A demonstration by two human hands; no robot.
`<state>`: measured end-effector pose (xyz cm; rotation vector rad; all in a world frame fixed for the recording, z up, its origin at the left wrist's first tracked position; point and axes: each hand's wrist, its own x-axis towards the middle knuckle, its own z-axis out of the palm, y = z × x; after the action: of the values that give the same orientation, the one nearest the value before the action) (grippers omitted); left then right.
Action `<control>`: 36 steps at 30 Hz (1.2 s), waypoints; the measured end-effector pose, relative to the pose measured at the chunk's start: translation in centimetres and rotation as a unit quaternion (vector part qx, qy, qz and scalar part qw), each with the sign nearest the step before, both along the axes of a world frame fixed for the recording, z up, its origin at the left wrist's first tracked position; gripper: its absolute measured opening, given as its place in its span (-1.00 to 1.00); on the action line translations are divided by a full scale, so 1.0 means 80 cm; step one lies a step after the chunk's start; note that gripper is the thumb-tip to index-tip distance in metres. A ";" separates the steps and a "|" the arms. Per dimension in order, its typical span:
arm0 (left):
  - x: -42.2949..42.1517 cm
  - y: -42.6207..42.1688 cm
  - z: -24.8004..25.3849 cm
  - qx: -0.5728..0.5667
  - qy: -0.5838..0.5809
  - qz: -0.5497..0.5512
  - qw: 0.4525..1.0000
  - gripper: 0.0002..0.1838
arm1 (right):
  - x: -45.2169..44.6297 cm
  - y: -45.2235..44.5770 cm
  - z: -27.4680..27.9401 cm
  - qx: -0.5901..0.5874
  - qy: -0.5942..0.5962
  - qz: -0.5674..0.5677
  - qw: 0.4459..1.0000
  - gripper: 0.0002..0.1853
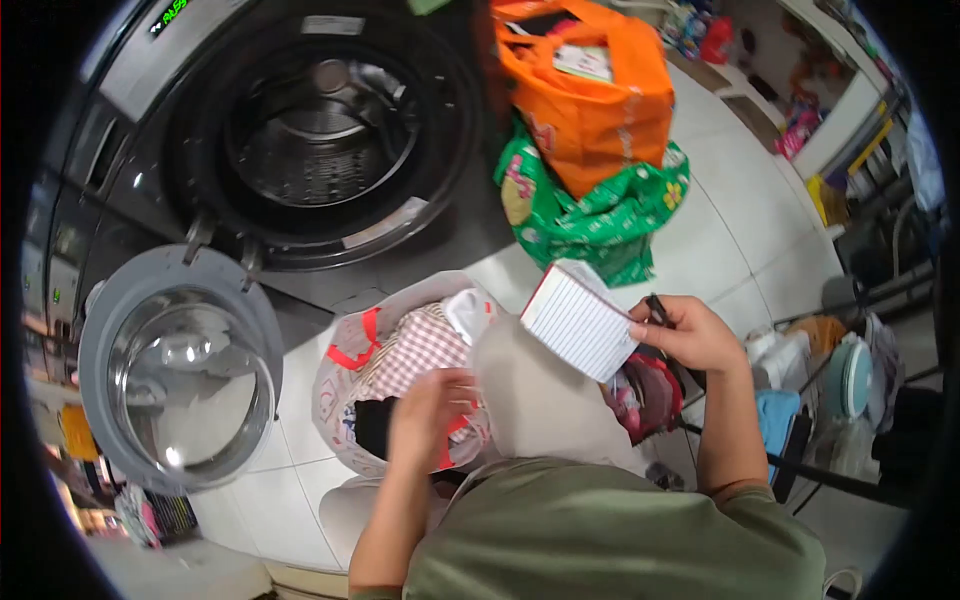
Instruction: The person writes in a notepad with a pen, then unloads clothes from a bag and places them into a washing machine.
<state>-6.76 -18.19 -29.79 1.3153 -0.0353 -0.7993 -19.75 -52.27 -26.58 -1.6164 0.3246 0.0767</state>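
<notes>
My right hand (692, 332) is closed on the edge of a small lined notebook (580, 325), held tilted above my right knee. A dark, pen-like object (657, 310) sticks up between the same fingers. Lower on the left, my left hand (428, 410) hovers over a white and red laundry bag (330, 400), fingers loosely stretched out with nothing visible in them. Inside the bag lie a pink checked cloth (425, 350), a black piece of clothing (374, 425) and a white cloth (467, 312).
A dark front-loading washing machine (470, 215) has its round door (100, 370) swung wide to the left. An orange bag (610, 110) rests on a green patterned bag (590, 235) beside it. Black rack bars (850, 483) and household items stand at right.
</notes>
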 end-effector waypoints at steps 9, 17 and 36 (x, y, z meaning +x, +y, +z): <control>0.007 -0.038 -0.036 -0.301 0.278 -0.162 0.897 0.18 | 0.106 0.048 0.045 -0.230 -0.099 0.305 0.919 -0.74; -0.013 -0.055 -0.016 -0.085 0.167 -0.119 0.975 -0.48 | 0.145 0.081 0.012 -0.225 -0.037 0.168 0.959 -0.69; -0.025 -0.052 -0.056 -0.202 0.217 0.088 0.951 -0.68 | 0.056 0.146 -0.065 -0.153 0.086 -0.017 0.984 -0.68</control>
<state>-8.80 -22.37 -34.26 0.7271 0.2542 -0.8587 -15.27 -40.60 -31.82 -1.9136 0.5167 0.1478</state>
